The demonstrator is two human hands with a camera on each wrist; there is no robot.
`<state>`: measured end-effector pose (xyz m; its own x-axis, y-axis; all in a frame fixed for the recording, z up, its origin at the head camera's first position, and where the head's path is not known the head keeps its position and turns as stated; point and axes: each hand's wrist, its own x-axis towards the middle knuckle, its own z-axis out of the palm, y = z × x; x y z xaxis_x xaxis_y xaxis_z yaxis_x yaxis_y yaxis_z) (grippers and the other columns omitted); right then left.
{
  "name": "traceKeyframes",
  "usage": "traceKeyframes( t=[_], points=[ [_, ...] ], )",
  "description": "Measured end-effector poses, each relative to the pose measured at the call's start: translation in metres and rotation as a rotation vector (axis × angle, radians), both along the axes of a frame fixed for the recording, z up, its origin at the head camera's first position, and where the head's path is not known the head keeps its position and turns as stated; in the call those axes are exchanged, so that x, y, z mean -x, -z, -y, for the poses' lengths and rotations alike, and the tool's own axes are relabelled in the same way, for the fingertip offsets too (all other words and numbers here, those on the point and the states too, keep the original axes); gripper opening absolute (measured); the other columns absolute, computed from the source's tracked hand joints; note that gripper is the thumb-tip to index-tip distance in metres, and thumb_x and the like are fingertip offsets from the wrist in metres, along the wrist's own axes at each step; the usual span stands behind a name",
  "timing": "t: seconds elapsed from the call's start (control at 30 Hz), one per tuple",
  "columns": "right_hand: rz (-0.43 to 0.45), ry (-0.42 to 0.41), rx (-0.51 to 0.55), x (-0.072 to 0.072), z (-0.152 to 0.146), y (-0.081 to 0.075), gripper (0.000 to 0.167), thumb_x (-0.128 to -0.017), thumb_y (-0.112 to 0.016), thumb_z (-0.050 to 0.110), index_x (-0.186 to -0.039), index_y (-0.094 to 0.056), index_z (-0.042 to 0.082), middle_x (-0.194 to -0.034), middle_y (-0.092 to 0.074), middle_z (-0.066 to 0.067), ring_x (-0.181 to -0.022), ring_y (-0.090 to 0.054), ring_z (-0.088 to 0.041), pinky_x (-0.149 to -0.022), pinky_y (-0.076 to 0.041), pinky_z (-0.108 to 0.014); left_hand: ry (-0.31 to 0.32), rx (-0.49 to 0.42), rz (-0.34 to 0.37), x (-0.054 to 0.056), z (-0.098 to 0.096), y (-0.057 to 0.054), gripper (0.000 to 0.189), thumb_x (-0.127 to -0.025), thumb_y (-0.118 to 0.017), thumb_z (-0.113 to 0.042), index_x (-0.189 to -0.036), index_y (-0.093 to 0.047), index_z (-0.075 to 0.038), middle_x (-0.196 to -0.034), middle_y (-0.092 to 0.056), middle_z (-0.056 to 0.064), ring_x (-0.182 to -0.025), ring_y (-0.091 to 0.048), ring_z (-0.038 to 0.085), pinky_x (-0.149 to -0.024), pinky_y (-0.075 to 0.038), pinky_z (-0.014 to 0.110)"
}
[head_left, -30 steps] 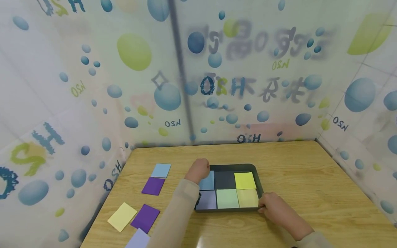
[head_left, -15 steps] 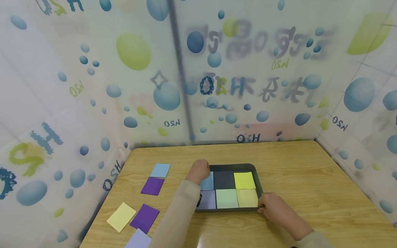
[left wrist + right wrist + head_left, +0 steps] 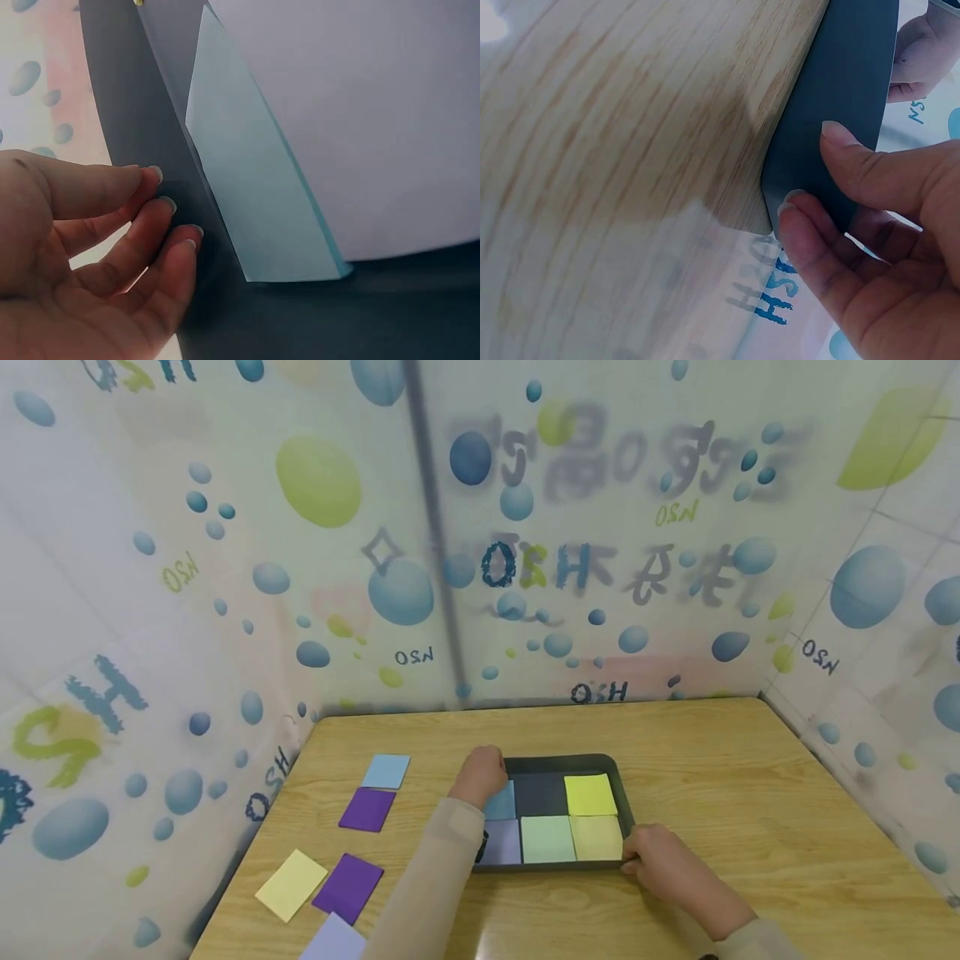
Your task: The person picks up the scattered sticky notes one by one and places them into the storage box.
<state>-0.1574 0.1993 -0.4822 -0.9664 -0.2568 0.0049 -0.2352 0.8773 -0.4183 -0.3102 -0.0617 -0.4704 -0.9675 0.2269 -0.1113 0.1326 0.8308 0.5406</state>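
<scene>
A dark rectangular tray (image 3: 542,794) lies on the wooden table. Inside are square sticky notes: blue (image 3: 502,800) and bright yellow (image 3: 590,795) at the back, lavender (image 3: 502,843), mint green (image 3: 547,839) and pale yellow (image 3: 597,837) along the front. Between the blue and bright yellow ones, the dark tray floor shows. My left hand (image 3: 482,776) grips the tray's back left corner, covering part of the blue note. In the left wrist view its curled fingers (image 3: 169,247) meet the tray wall. My right hand (image 3: 662,862) pinches the front right corner, thumb against the wall.
Left of the tray on the table (image 3: 750,793) lie more notes: light blue (image 3: 386,771), two purple ones, one behind (image 3: 367,809) and one nearer (image 3: 348,887), pale yellow (image 3: 291,885) and lavender (image 3: 334,938). A patterned curtain wall (image 3: 637,568) stands behind the table.
</scene>
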Motion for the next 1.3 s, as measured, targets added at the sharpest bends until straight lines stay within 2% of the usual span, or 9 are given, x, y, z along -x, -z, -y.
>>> traceKeyframes(
  t=[0.13, 0.2, 0.43, 0.63, 0.7, 0.83, 0.93, 1.07, 1.3],
  points=[
    [0.002, -0.001, -0.003, 0.001, 0.0, 0.0, 0.015, -0.076, -0.083, 0.001, -0.071, -0.073, 0.011, -0.072, -0.061, 0.005, -0.067, -0.056, -0.005, -0.059, -0.049, -0.022, -0.004, 0.019, -0.003, 0.0, 0.0, -0.001, 0.016, -0.093, -0.062, 0.003, -0.08, -0.062, -0.006, -0.076, -0.056, 0.005, -0.065, -0.045, 0.017, -0.058, -0.04, 0.032],
    [0.004, -0.003, 0.0, 0.001, 0.0, 0.0, 0.014, -0.076, -0.083, 0.001, -0.072, -0.074, 0.011, -0.072, -0.061, 0.005, -0.067, -0.056, -0.005, -0.058, -0.049, -0.022, -0.003, 0.024, -0.007, 0.0, 0.0, -0.001, 0.014, -0.093, -0.062, 0.003, -0.082, -0.063, -0.005, -0.078, -0.059, 0.006, -0.066, -0.046, 0.017, -0.059, -0.04, 0.032],
    [-0.017, -0.034, -0.001, 0.001, -0.002, 0.001, 0.013, -0.076, -0.083, 0.002, -0.072, -0.074, 0.011, -0.072, -0.062, 0.005, -0.067, -0.056, -0.004, -0.059, -0.049, -0.022, 0.02, 0.014, -0.013, -0.001, 0.002, -0.001, 0.025, -0.093, -0.06, 0.004, -0.073, -0.054, -0.008, -0.065, -0.043, 0.002, -0.058, -0.034, 0.016, -0.052, -0.032, 0.031],
    [-0.019, -0.025, -0.005, 0.0, -0.001, 0.002, 0.014, -0.076, -0.083, 0.002, -0.071, -0.073, 0.012, -0.071, -0.061, 0.006, -0.066, -0.055, -0.004, -0.059, -0.048, -0.022, 0.024, 0.025, -0.048, -0.001, 0.004, 0.0, 0.016, -0.092, -0.061, 0.005, -0.08, -0.061, -0.006, -0.075, -0.054, 0.003, -0.064, -0.045, 0.016, -0.057, -0.039, 0.03],
    [-0.027, -0.028, -0.003, 0.0, -0.001, 0.001, 0.015, -0.075, -0.083, 0.002, -0.071, -0.073, 0.012, -0.071, -0.061, 0.006, -0.066, -0.054, -0.003, -0.058, -0.048, -0.022, 0.032, 0.03, -0.063, -0.002, 0.005, -0.001, 0.015, -0.091, -0.061, 0.005, -0.081, -0.062, -0.006, -0.075, -0.054, 0.002, -0.064, -0.044, 0.016, -0.057, -0.038, 0.03],
    [-0.043, -0.042, 0.0, -0.001, -0.001, 0.001, 0.015, -0.075, -0.083, 0.001, -0.07, -0.073, 0.011, -0.071, -0.06, 0.006, -0.066, -0.054, -0.002, -0.058, -0.048, -0.021, 0.065, 0.033, -0.09, -0.006, 0.007, -0.006, 0.019, -0.09, -0.06, 0.007, -0.076, -0.059, -0.006, -0.066, -0.044, 0.001, -0.059, -0.035, 0.015, -0.053, -0.032, 0.029],
    [-0.051, -0.052, 0.0, -0.001, -0.001, 0.001, 0.014, -0.075, -0.083, 0.002, -0.07, -0.074, 0.011, -0.071, -0.06, 0.006, -0.066, -0.054, -0.002, -0.057, -0.048, -0.021, 0.076, 0.042, -0.122, -0.01, 0.01, -0.014, 0.019, -0.089, -0.06, 0.007, -0.076, -0.059, -0.006, -0.068, -0.046, 0.001, -0.06, -0.037, 0.015, -0.053, -0.033, 0.028],
    [-0.047, -0.052, 0.006, -0.001, -0.001, 0.001, 0.014, -0.074, -0.083, 0.001, -0.07, -0.074, 0.011, -0.071, -0.06, 0.006, -0.066, -0.054, -0.002, -0.057, -0.047, -0.02, 0.053, 0.054, -0.141, -0.014, 0.017, -0.024, 0.014, -0.091, -0.061, 0.005, -0.083, -0.062, -0.006, -0.078, -0.057, 0.005, -0.066, -0.045, 0.017, -0.057, -0.038, 0.03],
    [-0.026, -0.014, -0.002, -0.001, 0.0, 0.002, 0.015, -0.075, -0.083, 0.001, -0.07, -0.073, 0.011, -0.071, -0.06, 0.006, -0.066, -0.055, -0.004, -0.058, -0.048, -0.022, 0.002, 0.062, -0.136, -0.012, 0.04, -0.024, 0.012, -0.093, -0.061, 0.003, -0.085, -0.063, -0.006, -0.082, -0.059, 0.005, -0.069, -0.05, 0.018, -0.059, -0.043, 0.03]
  ],
)
